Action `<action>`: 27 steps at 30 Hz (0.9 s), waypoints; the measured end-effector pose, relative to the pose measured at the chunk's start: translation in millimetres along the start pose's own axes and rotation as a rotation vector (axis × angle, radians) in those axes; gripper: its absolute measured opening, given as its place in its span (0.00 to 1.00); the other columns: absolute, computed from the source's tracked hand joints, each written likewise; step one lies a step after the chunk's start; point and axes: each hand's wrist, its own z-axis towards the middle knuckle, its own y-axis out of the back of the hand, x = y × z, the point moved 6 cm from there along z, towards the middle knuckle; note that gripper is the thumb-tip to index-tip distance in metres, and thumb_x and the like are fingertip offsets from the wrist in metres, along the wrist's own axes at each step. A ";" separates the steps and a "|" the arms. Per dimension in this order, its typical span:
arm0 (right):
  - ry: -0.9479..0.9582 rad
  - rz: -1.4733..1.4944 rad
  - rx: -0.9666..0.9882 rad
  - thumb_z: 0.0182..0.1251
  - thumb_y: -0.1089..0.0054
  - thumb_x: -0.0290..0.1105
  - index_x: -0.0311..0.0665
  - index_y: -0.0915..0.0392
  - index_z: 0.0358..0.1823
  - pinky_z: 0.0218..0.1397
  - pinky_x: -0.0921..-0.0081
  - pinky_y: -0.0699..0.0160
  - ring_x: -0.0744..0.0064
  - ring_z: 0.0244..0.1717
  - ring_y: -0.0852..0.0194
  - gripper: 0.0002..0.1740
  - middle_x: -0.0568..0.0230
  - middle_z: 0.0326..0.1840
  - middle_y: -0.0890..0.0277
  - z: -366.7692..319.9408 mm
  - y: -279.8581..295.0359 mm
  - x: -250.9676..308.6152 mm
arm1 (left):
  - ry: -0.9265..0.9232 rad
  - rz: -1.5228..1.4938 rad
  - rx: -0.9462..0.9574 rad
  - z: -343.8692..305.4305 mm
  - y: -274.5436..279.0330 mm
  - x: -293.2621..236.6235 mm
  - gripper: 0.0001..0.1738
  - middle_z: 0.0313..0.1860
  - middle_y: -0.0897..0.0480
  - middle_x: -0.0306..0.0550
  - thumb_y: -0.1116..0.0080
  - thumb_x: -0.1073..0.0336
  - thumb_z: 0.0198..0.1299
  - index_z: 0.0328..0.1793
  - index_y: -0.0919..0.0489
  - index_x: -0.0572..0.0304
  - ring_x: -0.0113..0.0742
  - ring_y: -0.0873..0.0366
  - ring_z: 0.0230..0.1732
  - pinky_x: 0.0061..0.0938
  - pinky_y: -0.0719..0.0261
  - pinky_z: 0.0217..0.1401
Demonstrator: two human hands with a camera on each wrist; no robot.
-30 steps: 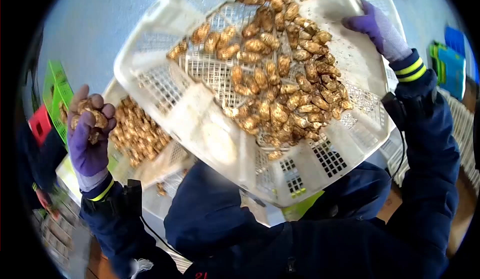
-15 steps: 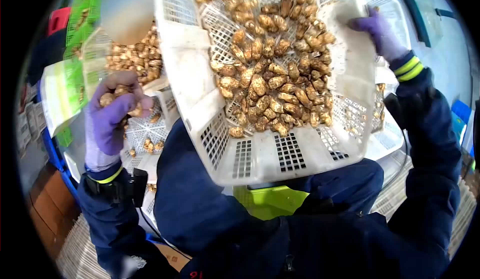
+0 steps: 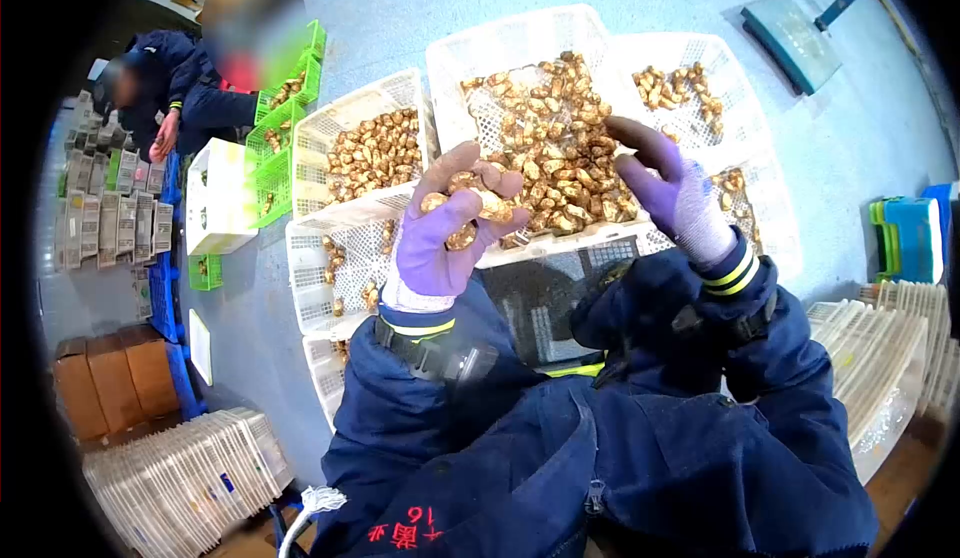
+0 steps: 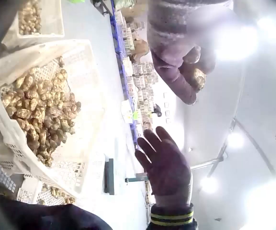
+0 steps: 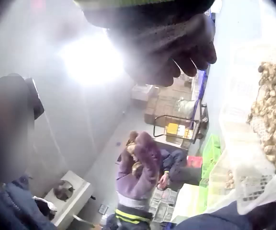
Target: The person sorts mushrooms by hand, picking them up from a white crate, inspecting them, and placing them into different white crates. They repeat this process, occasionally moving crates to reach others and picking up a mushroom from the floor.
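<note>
My gloved left hand (image 3: 435,248) is raised before me, its fingers curled round several brown-and-cream mushrooms (image 3: 494,208). In the right wrist view that left hand (image 5: 137,170) has its fingers bent over the pieces. My gloved right hand (image 3: 682,198) is over the right side of a white mesh basket (image 3: 515,36), fingers and thumb apart. It holds nothing; in the left wrist view this right hand (image 4: 169,167) shows its palm and spread fingers. Many mottled mushrooms (image 3: 560,173) lie heaped in the basket, close beyond both hands.
White baskets flank it, one at right (image 3: 735,63) and one at left (image 3: 308,148), each holding mushrooms. Green baskets (image 3: 250,173) and another person (image 3: 165,73) are farther left. Stacked crates stand at lower left (image 3: 190,478) and right (image 3: 880,343). A platform scale (image 3: 790,43) lies behind.
The large basket, tilted up earlier with my right hand at its edge, is now lower and farther away. My right hand has let it go; the left, still holding mushrooms, has moved toward the middle.
</note>
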 end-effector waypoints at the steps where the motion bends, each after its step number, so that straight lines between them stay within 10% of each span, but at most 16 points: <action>1: 0.040 0.041 0.020 0.67 0.45 0.33 0.35 0.27 0.61 0.59 0.70 0.26 0.59 0.57 0.23 0.21 0.48 0.55 0.22 -8.2 -5.3 20.4 | -0.025 -0.012 0.033 -8.8 -3.5 -0.9 0.31 0.55 0.28 0.53 0.45 0.67 0.64 0.73 0.40 0.59 0.53 0.29 0.64 0.49 0.19 0.59; 12: 0.572 0.109 0.036 0.63 0.39 0.34 0.36 0.23 0.52 0.56 0.65 0.26 0.54 0.51 0.24 0.17 0.51 0.49 0.22 -66.7 -69.3 148.5 | -0.087 -0.118 0.085 -71.9 3.0 -7.1 0.32 0.64 0.30 0.56 0.46 0.62 0.63 0.71 0.38 0.66 0.48 0.28 0.63 0.44 0.22 0.62; 21: 0.008 0.418 0.147 0.58 0.35 0.31 0.31 0.23 0.38 0.38 0.70 0.22 0.62 0.34 0.21 0.11 0.54 0.32 0.25 -43.7 -86.6 99.9 | -0.003 -0.066 0.158 -68.8 6.7 17.7 0.34 0.62 0.27 0.53 0.44 0.54 0.62 0.69 0.35 0.68 0.43 0.25 0.60 0.38 0.20 0.58; 23: 0.467 -0.093 -0.092 0.59 0.40 0.27 0.32 0.23 0.38 0.43 0.65 0.22 0.54 0.37 0.22 0.08 0.50 0.34 0.24 -32.0 -64.5 90.3 | 0.043 -0.123 0.144 -66.4 6.6 24.1 0.35 0.63 0.27 0.54 0.45 0.53 0.63 0.70 0.36 0.68 0.44 0.24 0.59 0.37 0.19 0.55; 27: 0.329 -0.223 -0.153 0.59 0.51 0.21 0.35 0.21 0.42 0.46 0.64 0.22 0.50 0.40 0.21 0.12 0.47 0.38 0.22 -34.2 -31.1 57.8 | 0.080 -0.277 0.139 -63.2 -3.5 23.6 0.33 0.66 0.32 0.64 0.45 0.59 0.65 0.72 0.40 0.68 0.52 0.25 0.60 0.37 0.16 0.53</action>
